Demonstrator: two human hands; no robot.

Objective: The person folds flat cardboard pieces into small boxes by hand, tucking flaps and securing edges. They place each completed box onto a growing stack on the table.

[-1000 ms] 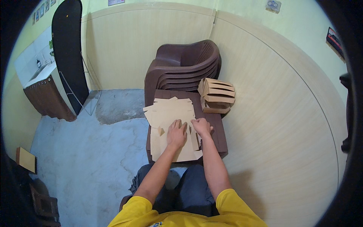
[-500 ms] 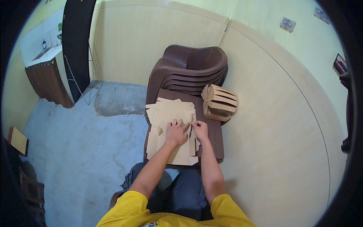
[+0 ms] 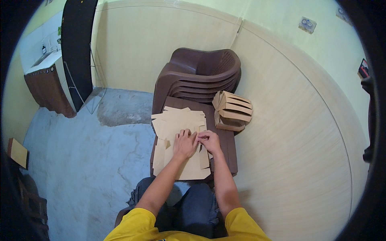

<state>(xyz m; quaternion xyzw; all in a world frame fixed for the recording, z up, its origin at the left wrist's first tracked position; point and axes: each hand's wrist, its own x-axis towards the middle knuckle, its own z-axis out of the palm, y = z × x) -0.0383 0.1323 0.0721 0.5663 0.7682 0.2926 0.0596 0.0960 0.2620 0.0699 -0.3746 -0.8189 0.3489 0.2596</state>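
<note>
The left hand [image 3: 184, 143] lies flat, fingers spread and released, pressing on a flat cardboard sheet [image 3: 189, 164] on the seat of a stack of brown plastic chairs [image 3: 201, 76]. The right hand [image 3: 209, 140] is just beside it, and its fingers pinch a folded edge of the same sheet. The sheet is thin, smooth and tan, with cut flaps. Its long axis runs from the person toward the chair back. More flat sheets [image 3: 177, 118] lie fanned behind it. A bundle of folded cardboard boxes [image 3: 233, 110] rests at the right of the seat. The floor [image 3: 80, 160] is rough grey concrete.
</note>
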